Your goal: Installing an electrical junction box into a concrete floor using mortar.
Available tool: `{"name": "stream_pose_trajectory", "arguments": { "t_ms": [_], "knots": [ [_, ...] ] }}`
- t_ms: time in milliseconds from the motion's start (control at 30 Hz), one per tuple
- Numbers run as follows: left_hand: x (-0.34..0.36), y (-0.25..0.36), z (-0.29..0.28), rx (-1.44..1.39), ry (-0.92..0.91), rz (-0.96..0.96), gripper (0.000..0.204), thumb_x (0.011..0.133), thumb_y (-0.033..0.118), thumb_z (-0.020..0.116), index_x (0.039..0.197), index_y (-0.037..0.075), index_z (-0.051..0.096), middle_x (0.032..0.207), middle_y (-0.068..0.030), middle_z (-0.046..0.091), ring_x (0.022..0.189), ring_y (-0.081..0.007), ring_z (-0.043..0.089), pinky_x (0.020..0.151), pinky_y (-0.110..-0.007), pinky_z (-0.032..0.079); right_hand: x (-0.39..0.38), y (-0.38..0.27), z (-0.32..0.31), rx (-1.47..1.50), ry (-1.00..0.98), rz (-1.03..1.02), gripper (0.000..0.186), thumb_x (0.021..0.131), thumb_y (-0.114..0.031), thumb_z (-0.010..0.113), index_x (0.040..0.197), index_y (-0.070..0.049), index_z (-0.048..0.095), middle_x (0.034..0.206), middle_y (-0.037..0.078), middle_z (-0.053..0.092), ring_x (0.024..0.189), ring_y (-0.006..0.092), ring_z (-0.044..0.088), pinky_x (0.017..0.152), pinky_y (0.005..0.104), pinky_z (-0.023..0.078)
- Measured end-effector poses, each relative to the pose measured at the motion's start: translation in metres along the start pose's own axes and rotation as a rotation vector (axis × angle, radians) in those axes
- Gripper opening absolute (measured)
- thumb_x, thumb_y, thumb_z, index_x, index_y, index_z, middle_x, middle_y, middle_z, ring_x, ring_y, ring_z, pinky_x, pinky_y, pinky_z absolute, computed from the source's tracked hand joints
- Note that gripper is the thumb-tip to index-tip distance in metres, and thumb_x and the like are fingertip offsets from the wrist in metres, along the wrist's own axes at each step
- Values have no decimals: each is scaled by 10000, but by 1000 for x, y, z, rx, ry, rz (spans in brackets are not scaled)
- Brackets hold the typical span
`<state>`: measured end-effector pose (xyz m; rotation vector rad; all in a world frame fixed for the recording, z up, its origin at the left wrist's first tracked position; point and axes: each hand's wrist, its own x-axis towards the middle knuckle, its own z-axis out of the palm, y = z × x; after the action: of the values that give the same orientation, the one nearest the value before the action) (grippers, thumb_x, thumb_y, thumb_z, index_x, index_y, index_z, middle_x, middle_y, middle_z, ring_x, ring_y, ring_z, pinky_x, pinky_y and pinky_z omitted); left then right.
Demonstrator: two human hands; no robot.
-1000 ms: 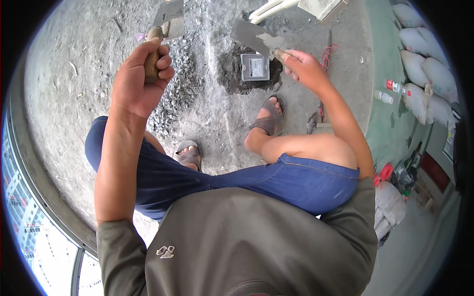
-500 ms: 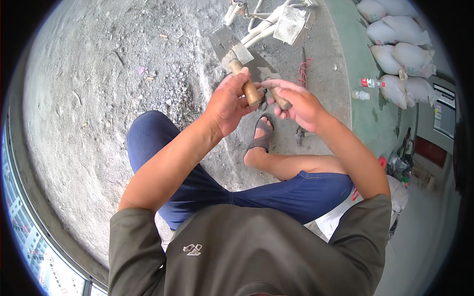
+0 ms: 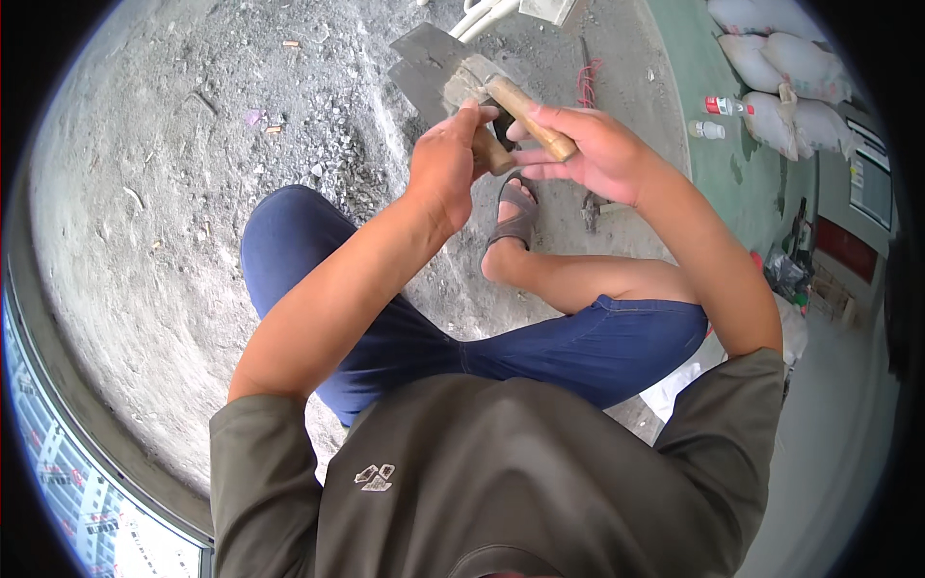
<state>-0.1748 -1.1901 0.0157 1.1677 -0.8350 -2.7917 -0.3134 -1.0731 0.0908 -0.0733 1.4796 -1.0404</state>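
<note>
Two trowels with wooden handles are raised in front of me over the ground, their flat grey blades overlapping and smeared with dried mortar. My left hand (image 3: 443, 166) is closed round the handle of one trowel (image 3: 492, 152), which lies lower and partly behind the other. The second trowel (image 3: 528, 113) slants across it, its handle gripped by my right hand (image 3: 605, 154) between thumb and fingers. Some right fingers reach out under that handle toward the left trowel's handle end. Where the blades overlap, I cannot tell whether they touch.
Rough grey ground (image 3: 183, 241) with loose gravel (image 3: 328, 159) spreads on the left. White metal tubes (image 3: 487, 17) lie ahead. A rod with red cord (image 3: 586, 87) is beyond my sandalled foot (image 3: 515, 207). White sacks (image 3: 771, 120) and bottles (image 3: 723, 106) sit at the right.
The right trowel has come up and left, from beside the left one to across its front. Both hands sit slightly higher in view, and the view itself has shifted a little.
</note>
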Motion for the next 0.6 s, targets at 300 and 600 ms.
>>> {"name": "stream_pose_trajectory", "arguments": {
  "t_ms": [300, 600],
  "knots": [
    [1, -2, -40, 88, 148, -44, 315, 978, 109, 508, 1279, 22, 539, 904, -72, 599, 812, -166, 616, 710, -315, 540, -16, 84, -124, 177, 81, -56, 458, 984, -398, 517, 1213, -2, 513, 814, 15, 532, 648, 97, 511, 585, 223, 413],
    [8, 23, -85, 68, 252, 118, 343, 970, 84, 507, 1301, -4, 520, 960, -82, 585, 856, -170, 603, 695, -305, 538, 67, 263, -136, 314, 573, 38, 438, 943, -520, 563, 1018, -89, 581, 665, -40, 495, 466, 73, 420, 407, 245, 334]
  ]
}}
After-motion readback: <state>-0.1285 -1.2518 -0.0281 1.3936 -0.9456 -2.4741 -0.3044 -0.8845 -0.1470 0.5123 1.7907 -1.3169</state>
